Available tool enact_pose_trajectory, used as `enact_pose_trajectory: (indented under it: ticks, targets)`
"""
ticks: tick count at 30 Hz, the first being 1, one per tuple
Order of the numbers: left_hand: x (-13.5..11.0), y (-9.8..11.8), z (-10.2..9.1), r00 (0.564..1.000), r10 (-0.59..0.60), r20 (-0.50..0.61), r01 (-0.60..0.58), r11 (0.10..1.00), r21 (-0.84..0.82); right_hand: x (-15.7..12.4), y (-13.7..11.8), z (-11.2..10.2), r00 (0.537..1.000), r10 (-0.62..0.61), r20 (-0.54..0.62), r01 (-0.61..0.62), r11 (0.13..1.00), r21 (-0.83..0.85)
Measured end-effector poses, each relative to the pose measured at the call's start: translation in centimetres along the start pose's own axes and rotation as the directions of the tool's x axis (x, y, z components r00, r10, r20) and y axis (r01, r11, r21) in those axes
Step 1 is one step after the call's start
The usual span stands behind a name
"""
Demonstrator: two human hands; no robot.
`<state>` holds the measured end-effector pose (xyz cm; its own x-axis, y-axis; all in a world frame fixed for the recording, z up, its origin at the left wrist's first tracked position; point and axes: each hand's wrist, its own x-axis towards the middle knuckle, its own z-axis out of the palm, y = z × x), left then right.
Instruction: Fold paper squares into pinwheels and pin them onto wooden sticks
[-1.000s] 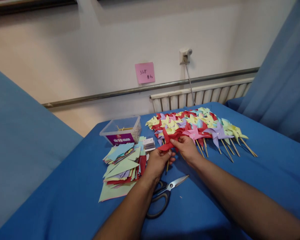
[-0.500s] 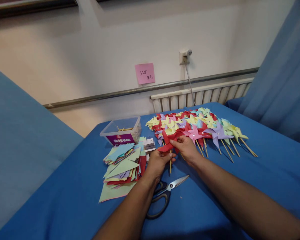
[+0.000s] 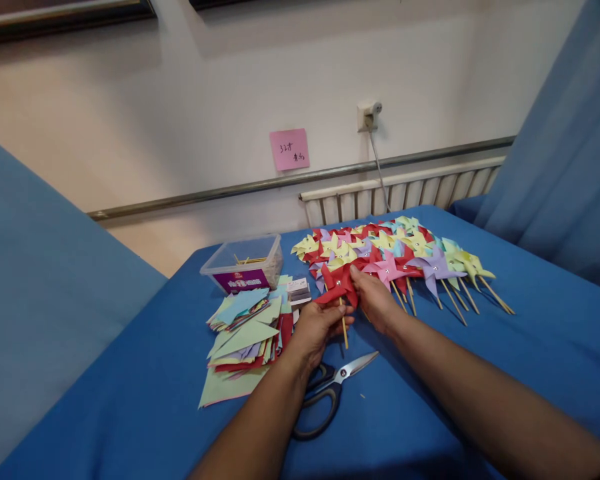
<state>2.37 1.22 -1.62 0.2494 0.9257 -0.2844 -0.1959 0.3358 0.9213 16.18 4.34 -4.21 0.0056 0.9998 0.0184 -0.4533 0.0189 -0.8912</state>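
A red paper pinwheel point(image 3: 338, 287) on a thin wooden stick sits between both of my hands above the blue table point(image 3: 480, 373). My left hand point(image 3: 319, 327) is closed around the stick just below the red blades. My right hand point(image 3: 375, 299) touches the pinwheel's right blade with its fingers bent round it. Behind my hands lies a spread of several finished pinwheels point(image 3: 400, 257) in red, yellow, pink, purple and green, their sticks pointing toward me.
A pile of cut coloured paper pieces point(image 3: 245, 330) lies at the left. A clear plastic box point(image 3: 243, 262) with sticks stands behind it, a small packet point(image 3: 299, 289) beside it. Black-handled scissors point(image 3: 330, 390) lie under my left wrist. Blue screens flank the table; a radiator runs along the wall.
The red pinwheel has turned in my hands: its stick now points down toward me and the blades face up. My right hand has shifted slightly up along the blade.
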Motion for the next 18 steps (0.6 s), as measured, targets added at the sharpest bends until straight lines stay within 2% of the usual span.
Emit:
enact_pose_trajectory:
  ticks: [3,7,10,14,18]
  targets:
    - [0.0,0.4,-0.1,1.000,0.006,-0.002,-0.006,0.999,-0.047,0.3,0.2,-0.2,0.997,0.078,0.001,-0.078,0.994,0.073]
    - [-0.1,0.9,-0.2,0.999,0.028,-0.045,-0.032,0.995,-0.092,0.2,-0.1,-0.2,0.986,0.156,-0.065,-0.148,0.982,0.118]
    - [-0.1,1.2,-0.3,0.995,0.047,-0.093,-0.060,0.989,-0.137,-0.2,-0.5,0.0,0.982,0.183,-0.041,-0.178,0.978,0.105]
    - [0.2,1.3,-0.7,0.977,0.118,-0.177,-0.157,0.963,-0.220,-0.9,-0.7,0.5,0.974,0.206,0.095,-0.198,0.977,-0.079]
    - [0.7,1.4,-1.1,0.959,0.158,-0.236,-0.216,0.944,-0.249,-1.8,-0.3,1.2,0.940,0.201,0.276,-0.125,0.955,-0.270]
